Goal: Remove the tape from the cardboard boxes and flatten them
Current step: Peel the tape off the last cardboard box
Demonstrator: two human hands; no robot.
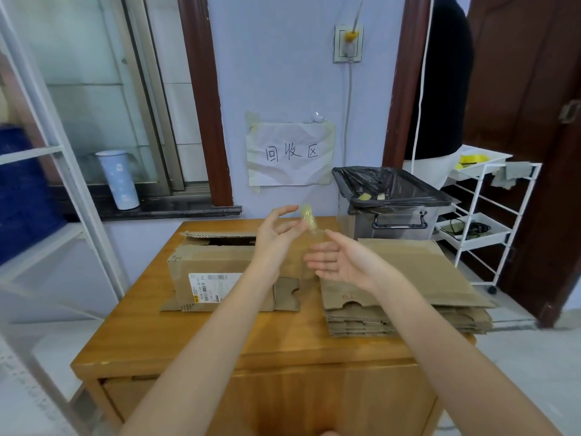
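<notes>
A crumpled wad of yellowish tape hangs in the air above the table, blurred. My left hand holds it between thumb and curled fingers. My right hand is just below and to the right, palm turned up and fingers straight, its thumb tip close to the tape's clear tail. A cardboard box with a white label stands on the wooden table under my left forearm, its flaps loose at the back and front. A stack of flattened boxes lies on the table's right side.
A bin lined with a black bag stands behind the stack, with bits of tape inside. A white wire trolley is at the right and a white shelf frame at the left. A paper sign hangs on the wall.
</notes>
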